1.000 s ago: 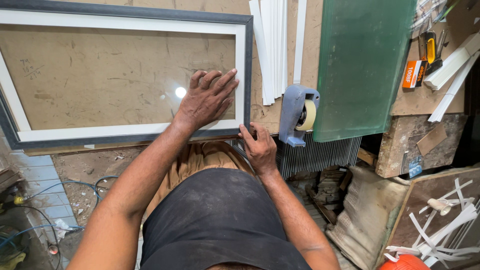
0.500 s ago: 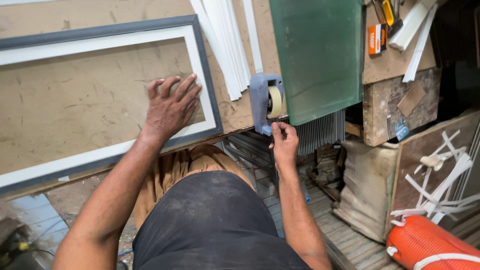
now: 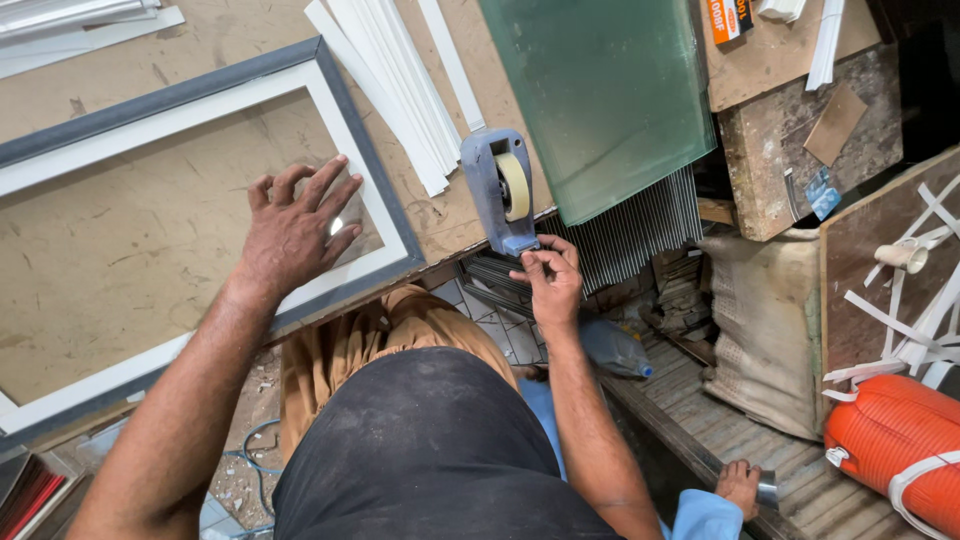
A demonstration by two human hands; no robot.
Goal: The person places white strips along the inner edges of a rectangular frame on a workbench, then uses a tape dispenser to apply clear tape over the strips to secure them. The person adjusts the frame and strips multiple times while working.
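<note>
1. Orange box [image 3: 722, 17] with a dark panel, flat rectangle, up at 12 to 1 o'clock on the brown board, cut off by the top edge.
2. Small blue-and-white packet [image 3: 821, 193], crumpled, at about 2 o'clock, against the side of the worn wooden block.
3. No signs or screens anywhere.

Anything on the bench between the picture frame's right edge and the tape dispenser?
Head view: only bare brown benchtop between the picture frame and the tape dispenser; the white strips lie farther back.
</note>
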